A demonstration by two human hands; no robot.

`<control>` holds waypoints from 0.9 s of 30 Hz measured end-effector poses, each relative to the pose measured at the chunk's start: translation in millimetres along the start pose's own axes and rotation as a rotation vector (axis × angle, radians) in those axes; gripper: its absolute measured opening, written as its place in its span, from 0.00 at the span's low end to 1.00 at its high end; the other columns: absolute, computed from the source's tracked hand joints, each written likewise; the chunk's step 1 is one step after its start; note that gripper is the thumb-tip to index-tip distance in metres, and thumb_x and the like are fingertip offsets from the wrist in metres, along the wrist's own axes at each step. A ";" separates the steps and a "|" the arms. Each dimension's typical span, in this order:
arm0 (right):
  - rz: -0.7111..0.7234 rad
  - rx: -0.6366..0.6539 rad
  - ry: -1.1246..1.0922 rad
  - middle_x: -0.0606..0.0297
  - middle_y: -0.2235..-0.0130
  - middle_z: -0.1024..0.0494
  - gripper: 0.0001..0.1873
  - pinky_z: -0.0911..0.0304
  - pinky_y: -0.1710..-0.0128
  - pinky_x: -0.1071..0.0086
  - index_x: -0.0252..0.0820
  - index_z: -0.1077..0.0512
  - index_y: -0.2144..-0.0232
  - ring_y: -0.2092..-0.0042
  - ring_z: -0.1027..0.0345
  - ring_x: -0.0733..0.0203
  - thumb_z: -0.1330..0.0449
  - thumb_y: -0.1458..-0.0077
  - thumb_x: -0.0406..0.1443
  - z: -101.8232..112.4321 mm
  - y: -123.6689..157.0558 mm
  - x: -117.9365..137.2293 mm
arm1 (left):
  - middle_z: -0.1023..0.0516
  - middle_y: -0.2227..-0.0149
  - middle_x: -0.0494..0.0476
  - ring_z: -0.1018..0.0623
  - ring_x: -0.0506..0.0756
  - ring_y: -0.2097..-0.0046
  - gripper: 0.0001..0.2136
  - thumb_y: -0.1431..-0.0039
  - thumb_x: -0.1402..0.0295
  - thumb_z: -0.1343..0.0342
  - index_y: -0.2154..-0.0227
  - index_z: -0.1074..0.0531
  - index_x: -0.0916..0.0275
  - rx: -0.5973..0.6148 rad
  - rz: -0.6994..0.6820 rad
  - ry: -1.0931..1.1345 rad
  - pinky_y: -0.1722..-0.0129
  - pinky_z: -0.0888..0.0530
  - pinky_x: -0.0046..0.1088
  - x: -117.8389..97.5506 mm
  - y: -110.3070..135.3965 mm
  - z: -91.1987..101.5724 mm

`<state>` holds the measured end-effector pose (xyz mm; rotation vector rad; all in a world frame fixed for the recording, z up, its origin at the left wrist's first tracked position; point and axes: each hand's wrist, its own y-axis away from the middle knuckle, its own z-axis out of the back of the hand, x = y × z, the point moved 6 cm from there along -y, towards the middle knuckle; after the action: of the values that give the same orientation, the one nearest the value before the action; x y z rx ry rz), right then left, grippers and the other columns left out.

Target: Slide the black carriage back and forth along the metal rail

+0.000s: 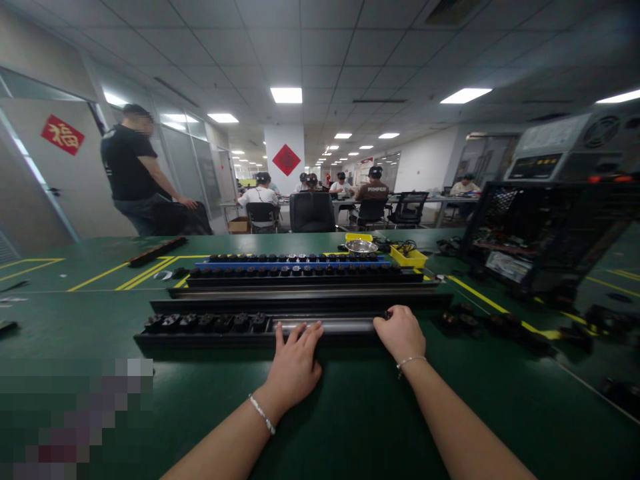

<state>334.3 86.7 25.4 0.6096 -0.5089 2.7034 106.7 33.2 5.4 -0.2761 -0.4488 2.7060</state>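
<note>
- Evidently the near rail (345,326) lies on the green table (215,393), just in front of the person; its left end shows, its right end is hidden by the right hand (404,333).
- Room: green surface runs between near rail and forearms, and off leftward past the rail's end. Tighter behind, where a second rail (300,304) lies close alongside; on the right, loose dark parts (469,321) sit near the right hand.
- Axis: near rail runs left to right, across the person's view, roughly parallel to the second rail and the blue strip (300,265) farther back.
- Left hand (296,363): one, fingers spread, tips on the bare metal stretch.
- Right hand: fingers curled in by a small dark piece (388,314); cannot tell whether it is pinched.
- Counts: about seven dark knobby parts (241,323) in the near rail's left portion; two yellow trays (419,258); one metal dish (361,247); one computer case (505,267), right. Parts by the blue strip: too small to count surely.
</note>
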 end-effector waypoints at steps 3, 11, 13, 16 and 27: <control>-0.031 0.032 -0.014 0.55 0.56 0.31 0.18 0.40 0.64 0.65 0.39 0.31 0.61 0.57 0.34 0.54 0.50 0.53 0.39 -0.3 -0.8 -2.6 | 0.39 0.40 0.53 0.42 0.60 0.40 0.27 0.51 0.73 0.52 0.44 0.43 0.55 0.002 -0.007 0.005 0.41 0.65 0.57 0.0 0.2 -0.2; -0.064 0.024 -0.003 0.55 0.58 0.31 0.18 0.41 0.66 0.66 0.38 0.32 0.61 0.61 0.33 0.55 0.50 0.53 0.39 -1.4 -7.4 -12.8 | 0.40 0.40 0.54 0.43 0.59 0.39 0.28 0.51 0.74 0.52 0.44 0.44 0.55 0.010 -0.013 0.001 0.40 0.64 0.57 1.0 0.4 -1.1; -0.069 0.017 -0.004 0.55 0.58 0.30 0.18 0.41 0.66 0.66 0.37 0.32 0.61 0.61 0.33 0.55 0.50 0.53 0.40 -1.6 -9.3 -16.0 | 0.40 0.40 0.54 0.43 0.59 0.39 0.28 0.50 0.74 0.51 0.44 0.44 0.55 0.011 -0.015 0.002 0.40 0.64 0.56 1.3 0.3 -1.5; -0.078 0.004 -0.011 0.55 0.58 0.30 0.19 0.40 0.66 0.65 0.37 0.31 0.61 0.61 0.33 0.55 0.49 0.53 0.40 -1.2 -12.1 -21.0 | 0.40 0.40 0.54 0.44 0.59 0.39 0.28 0.50 0.73 0.51 0.44 0.43 0.55 0.006 -0.019 0.016 0.40 0.65 0.56 1.8 0.3 -1.8; -0.207 -0.002 -0.017 0.49 0.54 0.31 0.24 0.39 0.60 0.62 0.34 0.31 0.56 0.56 0.34 0.50 0.50 0.54 0.42 9.1 -31.6 -62.0 | 0.40 0.40 0.54 0.45 0.58 0.38 0.28 0.51 0.74 0.51 0.44 0.43 0.56 0.004 -0.019 0.065 0.41 0.67 0.56 3.3 0.1 -2.2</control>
<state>402.6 96.8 13.0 0.6478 -0.4272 2.5045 104.2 35.1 2.9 -0.3558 -0.4247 2.6701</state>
